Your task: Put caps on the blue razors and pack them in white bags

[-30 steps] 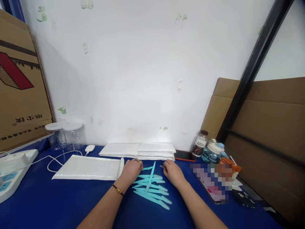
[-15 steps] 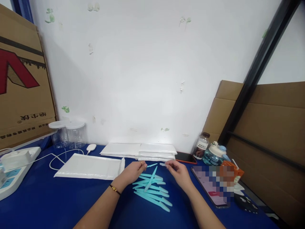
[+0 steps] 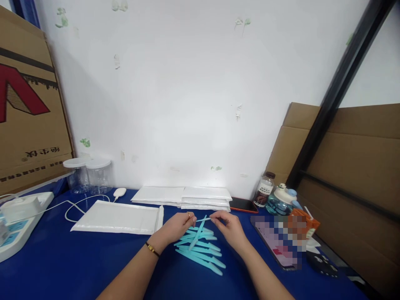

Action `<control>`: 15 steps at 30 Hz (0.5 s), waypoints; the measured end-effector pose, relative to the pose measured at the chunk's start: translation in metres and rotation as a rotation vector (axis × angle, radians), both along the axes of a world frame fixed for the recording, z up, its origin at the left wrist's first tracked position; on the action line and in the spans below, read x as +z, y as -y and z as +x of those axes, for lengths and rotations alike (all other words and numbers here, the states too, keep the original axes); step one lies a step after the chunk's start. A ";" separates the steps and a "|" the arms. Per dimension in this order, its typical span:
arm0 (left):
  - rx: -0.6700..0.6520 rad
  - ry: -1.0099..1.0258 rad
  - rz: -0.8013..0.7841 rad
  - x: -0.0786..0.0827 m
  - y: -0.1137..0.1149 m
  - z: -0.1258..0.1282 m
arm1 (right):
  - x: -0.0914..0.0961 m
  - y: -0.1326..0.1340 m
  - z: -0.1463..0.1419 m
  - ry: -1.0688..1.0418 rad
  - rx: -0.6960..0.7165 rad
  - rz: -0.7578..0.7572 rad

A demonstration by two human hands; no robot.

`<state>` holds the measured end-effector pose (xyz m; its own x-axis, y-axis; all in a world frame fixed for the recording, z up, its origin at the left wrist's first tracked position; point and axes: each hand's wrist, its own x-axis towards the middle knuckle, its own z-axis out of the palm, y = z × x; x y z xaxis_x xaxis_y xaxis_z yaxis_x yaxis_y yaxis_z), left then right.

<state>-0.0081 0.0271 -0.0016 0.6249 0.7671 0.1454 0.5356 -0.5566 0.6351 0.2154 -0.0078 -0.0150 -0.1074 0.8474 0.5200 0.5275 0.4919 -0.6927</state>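
My left hand [image 3: 179, 225] is closed in a pinch on one end of a slim turquoise eyebrow razor [image 3: 203, 219], held roughly level just above the table. At its other end, the fingertips of my right hand [image 3: 229, 227] pinch a small pale cap, now mostly hidden by the fingers. The razor and cap meet in line between the two hands. Below and between my forearms lies a fanned pile of several turquoise eyebrow razors [image 3: 203, 257], with one lying crosswise on top.
White padded envelopes lie at left [image 3: 117, 216] and in stacks [image 3: 206, 195] by the wall. Around them are clear jars [image 3: 99, 179], a power strip [image 3: 28, 229] with cables, a partly blurred phone [image 3: 275, 246], another phone [image 3: 243, 205], bottles [image 3: 264, 189] and cardboard [image 3: 359, 166].
My hands have come closer together. The razor in my left hand and the pale cap in my right, apart before, now meet end to end. The pile stays as it was.
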 end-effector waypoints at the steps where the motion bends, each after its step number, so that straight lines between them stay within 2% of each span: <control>1: -0.004 0.012 0.000 0.000 0.002 0.002 | 0.001 0.001 -0.002 0.002 0.011 0.003; 4: 0.011 0.029 0.015 -0.001 0.006 0.007 | 0.001 0.002 -0.005 0.002 0.028 0.004; 10: 0.092 -0.122 0.140 -0.001 0.009 0.013 | -0.003 -0.002 -0.002 -0.083 0.000 -0.003; 13: 0.122 -0.048 0.153 0.000 0.004 0.012 | -0.003 -0.004 0.000 -0.078 -0.012 -0.010; 15: 0.148 0.037 0.112 -0.001 -0.001 0.008 | -0.001 -0.004 -0.001 0.059 0.023 0.018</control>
